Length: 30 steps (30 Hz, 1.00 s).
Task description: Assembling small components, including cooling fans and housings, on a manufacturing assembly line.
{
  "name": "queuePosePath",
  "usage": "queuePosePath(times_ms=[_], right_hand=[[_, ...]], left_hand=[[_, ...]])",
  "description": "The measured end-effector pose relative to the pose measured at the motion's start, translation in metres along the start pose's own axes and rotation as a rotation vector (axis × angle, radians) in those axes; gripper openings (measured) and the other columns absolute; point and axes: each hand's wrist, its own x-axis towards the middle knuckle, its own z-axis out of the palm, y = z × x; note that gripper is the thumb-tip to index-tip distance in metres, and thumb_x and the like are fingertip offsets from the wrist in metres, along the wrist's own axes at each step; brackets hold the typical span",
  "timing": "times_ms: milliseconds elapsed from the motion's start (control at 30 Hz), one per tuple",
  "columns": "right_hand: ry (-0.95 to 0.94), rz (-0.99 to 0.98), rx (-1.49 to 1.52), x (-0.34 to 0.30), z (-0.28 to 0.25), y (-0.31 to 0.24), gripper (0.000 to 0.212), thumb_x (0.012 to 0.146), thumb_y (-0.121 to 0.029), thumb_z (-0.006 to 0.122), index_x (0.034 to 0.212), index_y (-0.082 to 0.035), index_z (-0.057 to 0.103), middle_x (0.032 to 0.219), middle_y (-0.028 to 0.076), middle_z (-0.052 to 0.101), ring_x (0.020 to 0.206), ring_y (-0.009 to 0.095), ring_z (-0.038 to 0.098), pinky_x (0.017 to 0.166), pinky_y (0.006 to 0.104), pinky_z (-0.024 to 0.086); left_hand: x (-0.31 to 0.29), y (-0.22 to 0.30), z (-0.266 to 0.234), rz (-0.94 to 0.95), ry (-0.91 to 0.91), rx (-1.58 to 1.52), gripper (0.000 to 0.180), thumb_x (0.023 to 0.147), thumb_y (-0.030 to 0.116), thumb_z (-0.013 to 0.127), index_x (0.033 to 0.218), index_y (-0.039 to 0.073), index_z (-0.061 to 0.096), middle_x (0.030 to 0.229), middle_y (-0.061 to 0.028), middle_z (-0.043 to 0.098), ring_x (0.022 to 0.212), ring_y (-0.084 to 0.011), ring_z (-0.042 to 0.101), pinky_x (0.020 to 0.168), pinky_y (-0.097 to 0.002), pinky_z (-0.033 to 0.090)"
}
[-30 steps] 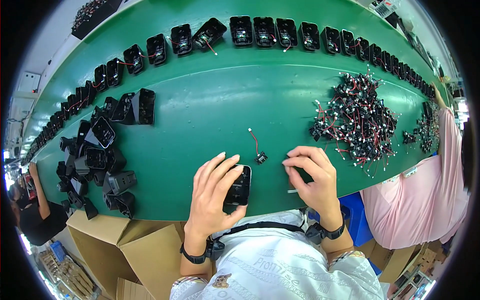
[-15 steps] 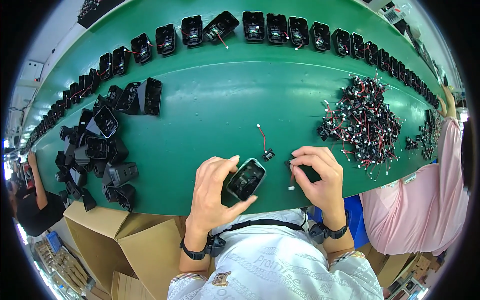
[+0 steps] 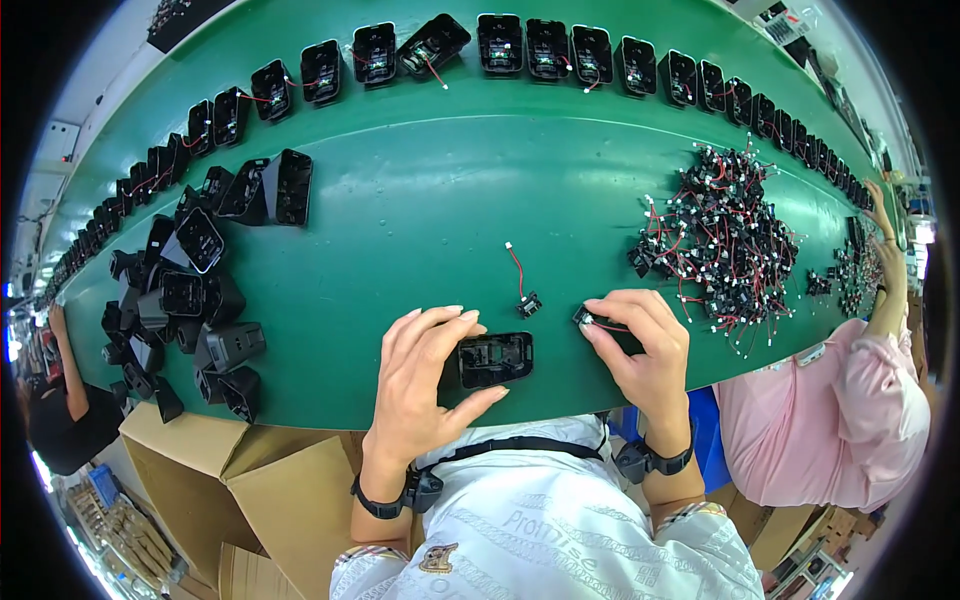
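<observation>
My left hand is closed around a black plastic housing, fingers behind it and thumb at its lower edge. Its hollow side faces up, showing moulded details inside. Between the thumb and fingertips of my right hand is a small black connector part, with a red wire running under the fingers. It is held apart from the housing, to its right. A loose wired connector lies on the green table just beyond the two hands, its red lead pointing away from me.
A large pile of wired connectors lies to the right. Black housings are heaped at the left. A curved row of housings lines the far side. Cardboard boxes stand below the table edge. People sit on both sides, one in a pink top.
The housing in my left hand has turned from a slant to nearly level. In my right hand, the connector has been turned, and its wire no longer hangs down toward me.
</observation>
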Motion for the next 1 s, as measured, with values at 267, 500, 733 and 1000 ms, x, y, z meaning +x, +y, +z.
queuePosePath(times_ms=[267, 500, 733, 1000], right_hand=[[-0.002, -0.086, 0.012, -0.002, 0.007, -0.001, 0.019, 0.075, -0.004, 0.086, 0.092, -0.006, 0.078, 0.087, 0.006, 0.071, 0.076, 0.022, 0.065, 0.064, 0.0336, 0.052], [0.007, -0.287, 0.104, 0.006, 0.000, -0.033, 0.025, 0.067, -0.004, 0.090, 0.089, -0.008, 0.079, 0.083, 0.005, 0.070, 0.073, 0.022, 0.065, 0.064, 0.0329, 0.051], [-0.149, -0.386, 0.230, 0.010, 0.017, -0.058, 0.026, 0.067, -0.006, 0.091, 0.091, -0.008, 0.079, 0.085, 0.003, 0.069, 0.072, 0.021, 0.063, 0.062, 0.0323, 0.051], [-0.132, -0.265, 0.194, 0.016, 0.009, -0.063, 0.024, 0.067, 0.000, 0.088, 0.086, -0.007, 0.077, 0.081, 0.006, 0.068, 0.073, 0.024, 0.063, 0.065, 0.0350, 0.050]], left_hand=[[-0.014, -0.002, -0.006, -0.227, 0.024, -0.463, 0.077, 0.083, 0.014, 0.076, 0.150, -0.002, 0.042, 0.116, -0.0191, 0.067, 0.111, -0.0281, 0.063, 0.102, -0.0415, 0.047], [-0.003, 0.016, -0.002, -0.447, 0.070, -0.926, 0.074, 0.089, 0.031, 0.060, 0.149, -0.006, 0.040, 0.110, -0.0174, 0.065, 0.098, -0.0198, 0.062, 0.089, -0.0326, 0.049], [-0.007, 0.011, 0.016, -0.400, 0.047, -0.954, 0.057, 0.091, 0.032, 0.050, 0.132, -0.008, 0.047, 0.107, -0.0179, 0.066, 0.094, -0.0210, 0.064, 0.086, -0.0336, 0.050], [0.002, 0.006, 0.007, -0.194, 0.222, -0.341, 0.044, 0.088, 0.014, 0.057, 0.128, -0.003, 0.058, 0.119, -0.0236, 0.065, 0.105, -0.0408, 0.065, 0.095, -0.0442, 0.052]])
